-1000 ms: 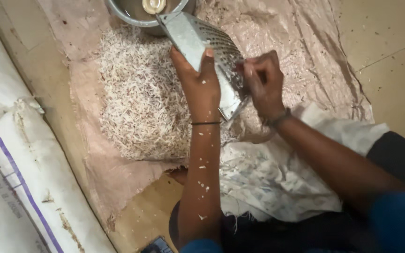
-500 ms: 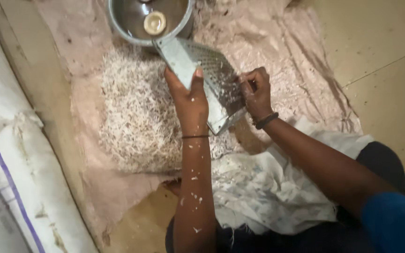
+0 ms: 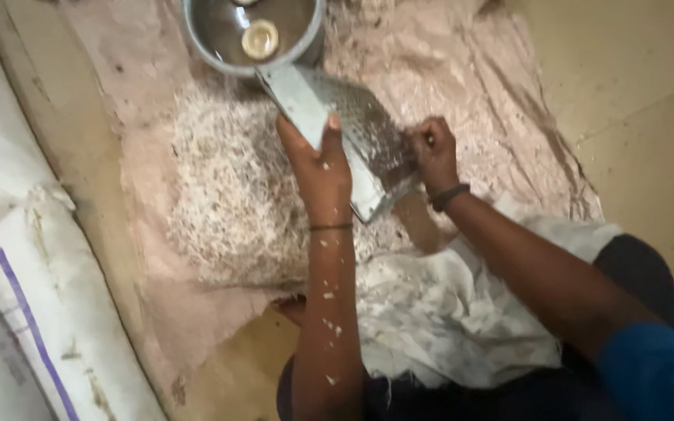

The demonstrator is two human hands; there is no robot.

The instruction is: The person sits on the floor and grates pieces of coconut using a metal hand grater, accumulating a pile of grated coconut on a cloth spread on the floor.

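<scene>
A flat metal grater (image 3: 352, 129) leans tilted, its top end against a steel bowl (image 3: 212, 31) and its lower end near my lap. My left hand (image 3: 317, 168) grips the grater's left edge, thumb on top. My right hand (image 3: 433, 152) presses a small piece, mostly hidden by the fingers, against the grater's perforated face near its lower right. A heap of pale shreds (image 3: 228, 195) lies to the left under the grater. Shreds stick to my left forearm.
A pinkish sheet (image 3: 462, 70) covers the floor under the shreds. The bowl holds a pale round piece (image 3: 260, 39). White woven sacks (image 3: 33, 296) lie along the left. A white cloth (image 3: 446, 320) covers my lap. Bare tan floor (image 3: 641, 93) lies to the right.
My right hand has slid along the grater's face, down and back up a little. The view has shifted, bringing the bowl lower in the picture. My left hand keeps its grip.
</scene>
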